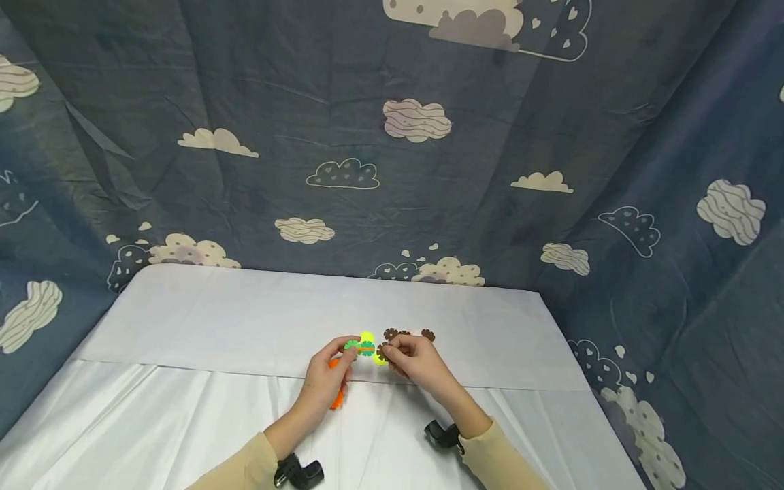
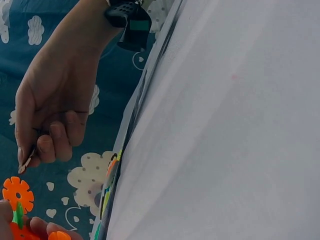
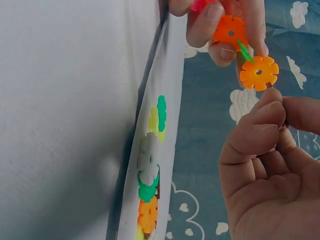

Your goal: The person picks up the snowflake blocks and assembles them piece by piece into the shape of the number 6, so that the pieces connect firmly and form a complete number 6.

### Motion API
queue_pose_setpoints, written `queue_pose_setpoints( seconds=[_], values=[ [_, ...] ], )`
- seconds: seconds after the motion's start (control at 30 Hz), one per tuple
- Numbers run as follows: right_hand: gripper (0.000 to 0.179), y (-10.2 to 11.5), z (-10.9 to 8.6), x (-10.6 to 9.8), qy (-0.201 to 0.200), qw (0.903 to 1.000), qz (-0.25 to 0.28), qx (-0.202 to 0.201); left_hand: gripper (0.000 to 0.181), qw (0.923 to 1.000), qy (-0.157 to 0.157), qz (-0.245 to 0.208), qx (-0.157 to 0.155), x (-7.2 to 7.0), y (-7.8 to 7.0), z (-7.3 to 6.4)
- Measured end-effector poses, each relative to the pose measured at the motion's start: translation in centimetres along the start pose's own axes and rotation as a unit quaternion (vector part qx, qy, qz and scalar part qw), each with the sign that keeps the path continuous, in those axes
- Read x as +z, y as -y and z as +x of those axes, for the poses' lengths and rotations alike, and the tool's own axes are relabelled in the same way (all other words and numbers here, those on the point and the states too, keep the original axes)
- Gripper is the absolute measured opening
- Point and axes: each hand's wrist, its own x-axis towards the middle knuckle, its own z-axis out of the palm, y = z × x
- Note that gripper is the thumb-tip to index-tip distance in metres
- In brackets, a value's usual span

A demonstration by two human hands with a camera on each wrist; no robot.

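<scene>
My left hand [image 1: 327,374] holds a joined group of plastic snowflake discs. In the right wrist view it shows an orange disc [image 3: 230,32] between the fingers, a green disc [image 3: 246,52] edge-on and another orange disc [image 3: 259,73] at the outer end. Some pink also shows at those fingers. More orange discs [image 1: 336,400] hang below the left palm in the head view. My right hand [image 1: 422,364] pinches a brown snowflake disc [image 1: 382,352] between thumb and forefinger. Its fingertips are right at the outer orange disc's edge, and they hide most of the brown disc.
Loose discs lie on the white table [image 1: 245,320] beyond the hands: brown ones [image 1: 428,335], a yellow one [image 1: 366,337], plus green [image 3: 161,112], grey-white [image 3: 148,152] and orange [image 3: 148,215] ones. A dark cloud-print curtain [image 1: 263,82] hangs behind and at both sides.
</scene>
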Motion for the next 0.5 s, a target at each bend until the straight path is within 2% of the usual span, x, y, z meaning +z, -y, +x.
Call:
queue_pose_setpoints(
  seconds=[0.23,0.5],
  values=[
    [0.025,-0.19,-0.09,0.13,0.018,0.9994,-0.027,-0.013,0.037,0.9994,-0.006,0.035,0.001,0.05,-0.13,-0.15],
    [0.024,-0.15,-0.13,0.12,0.007,0.9974,-0.065,-0.029,0.039,0.9988,-0.011,0.045,0.012,0.10,-0.11,-0.25]
  ],
)
